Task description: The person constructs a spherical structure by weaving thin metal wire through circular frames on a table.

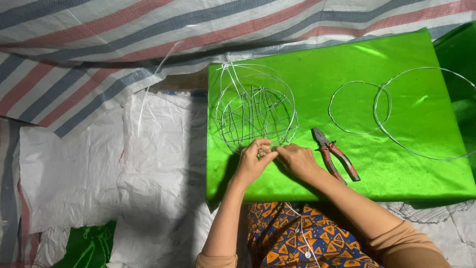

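A round wire frame [255, 111], built of thin silver hoops and cross wires, lies on a bright green cloth [396, 164]. My left hand [255, 161] pinches the frame's near rim with fingers closed on the wire. My right hand [296, 159] touches the same spot from the right, fingers bent onto the wire. The two hands meet fingertip to fingertip at the rim.
Red-handled pliers [334, 155] lie on the cloth just right of my right hand. Two loose wire hoops, one small [331, 101] and one large [384, 126], rest further right. Striped tarpaulin [74, 54] and white sacking [148, 173] cover the floor. A green scrap [87, 245] lies at lower left.
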